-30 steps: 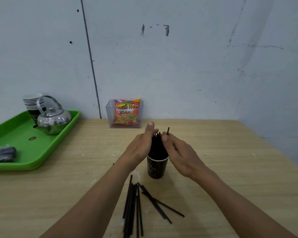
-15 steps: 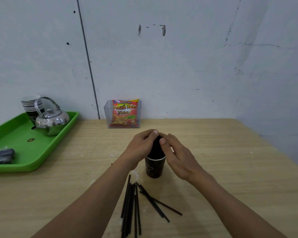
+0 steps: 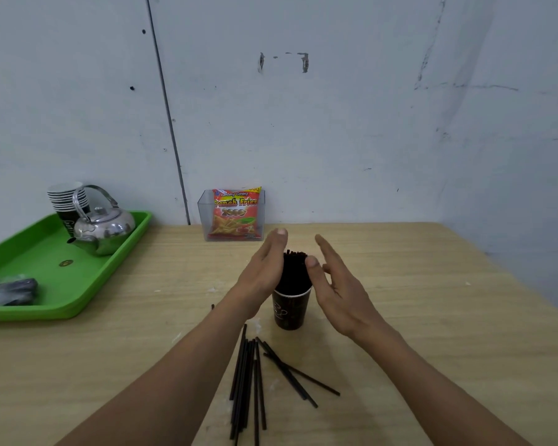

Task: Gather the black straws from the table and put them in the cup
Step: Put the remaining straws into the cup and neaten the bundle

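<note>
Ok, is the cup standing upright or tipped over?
Upright. The cup stands on its base on the table, rim up, with a bundle of straws sticking up out of it, between the left hand and right hand.

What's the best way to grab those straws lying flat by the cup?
Probably pinch the loose straws around their middle, from above, fingers on either side: most lie flat, side by side, pointing toward the cup, so one pinch bundles several.
</note>
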